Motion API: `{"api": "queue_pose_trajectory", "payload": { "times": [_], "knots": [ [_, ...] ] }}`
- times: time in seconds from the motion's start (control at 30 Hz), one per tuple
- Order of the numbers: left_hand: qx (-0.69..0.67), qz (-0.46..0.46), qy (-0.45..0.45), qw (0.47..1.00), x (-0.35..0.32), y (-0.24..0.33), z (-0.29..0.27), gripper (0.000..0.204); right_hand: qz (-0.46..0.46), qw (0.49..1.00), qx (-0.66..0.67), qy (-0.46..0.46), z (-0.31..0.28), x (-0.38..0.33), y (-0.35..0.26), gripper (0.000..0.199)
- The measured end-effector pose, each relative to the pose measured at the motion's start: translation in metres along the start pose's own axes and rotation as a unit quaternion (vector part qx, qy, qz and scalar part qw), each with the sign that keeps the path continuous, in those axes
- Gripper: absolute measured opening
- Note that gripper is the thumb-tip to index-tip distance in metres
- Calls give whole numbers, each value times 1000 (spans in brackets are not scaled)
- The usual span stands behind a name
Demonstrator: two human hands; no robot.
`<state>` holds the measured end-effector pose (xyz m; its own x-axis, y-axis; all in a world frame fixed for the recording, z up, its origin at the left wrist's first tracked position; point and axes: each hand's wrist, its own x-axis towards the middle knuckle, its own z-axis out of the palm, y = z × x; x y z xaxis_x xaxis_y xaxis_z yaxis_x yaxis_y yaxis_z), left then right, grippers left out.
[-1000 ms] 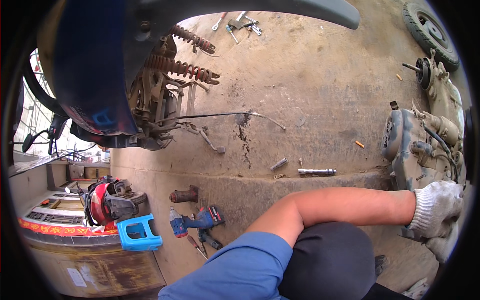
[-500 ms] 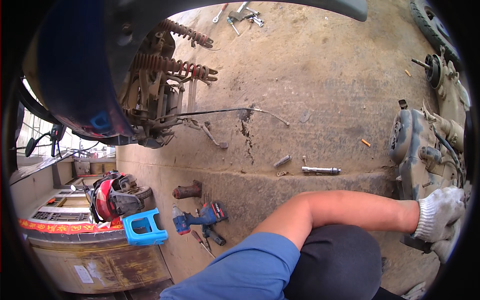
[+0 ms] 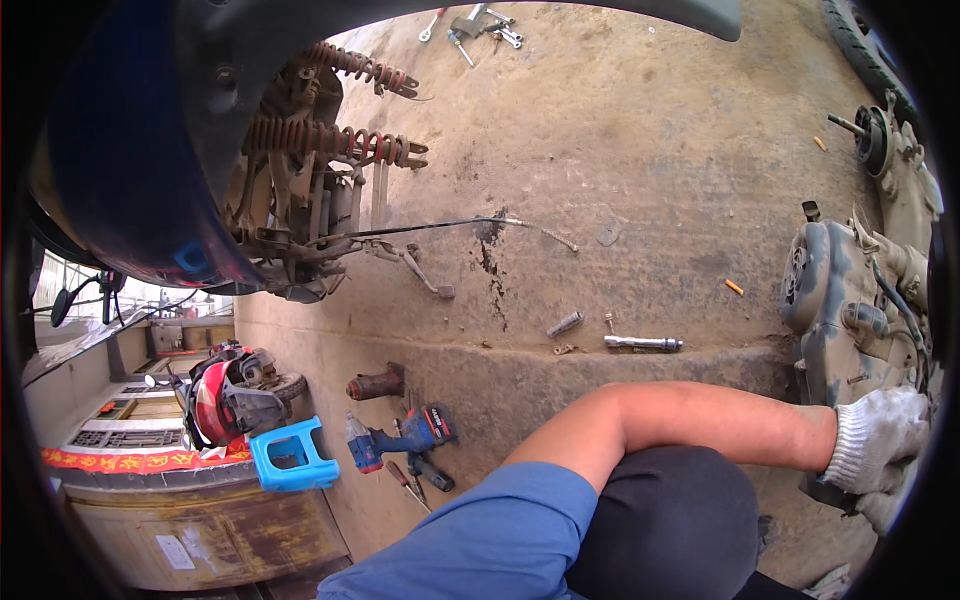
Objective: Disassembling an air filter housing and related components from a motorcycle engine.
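My left hand (image 3: 882, 435), in a white knitted glove, reaches across to the far right, its fingers curled at the lower end of a scooter engine (image 3: 835, 285). What it grips is hidden by the glove. Just below it, part of my right hand (image 3: 880, 508) shows, also gloved, with its fingers out of sight at the dark rim. The engine lies on the floor with its grey, worn casing and a black hose facing me. A hub with a protruding shaft (image 3: 868, 138) sits at its far end.
Left stands a raised scooter body with rusty shock absorbers (image 3: 330, 140) and a hanging cable (image 3: 430, 228). On the floor lie a socket extension (image 3: 643, 343), a blue impact wrench (image 3: 400, 440), a screwdriver (image 3: 405, 487) and several wrenches (image 3: 490, 25). A blue stool (image 3: 293, 457) and a tire (image 3: 868, 50) are farther off.
The gloved hands have shifted slightly against the engine, the left one a little lower toward the other. My view has tilted a little; the floor tools lie as before.
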<state>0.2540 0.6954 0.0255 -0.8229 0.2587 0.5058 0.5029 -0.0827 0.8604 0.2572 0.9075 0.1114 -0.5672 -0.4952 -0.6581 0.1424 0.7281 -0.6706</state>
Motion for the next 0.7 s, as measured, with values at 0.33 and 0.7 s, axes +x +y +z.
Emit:
{"api": "queue_pose_trajectory", "payload": {
  "times": [0.33, 0.7],
  "knots": [
    [19, -10, -31, 999, -6, -6, 3, 32, 15, 1000, -17, 14, 9, 7, -30, 77],
    [32, -26, -12, 999, -13, 0, -4, 32, 58, 995, 73, -18, 30, 56, -192, 76]
  ]
}}
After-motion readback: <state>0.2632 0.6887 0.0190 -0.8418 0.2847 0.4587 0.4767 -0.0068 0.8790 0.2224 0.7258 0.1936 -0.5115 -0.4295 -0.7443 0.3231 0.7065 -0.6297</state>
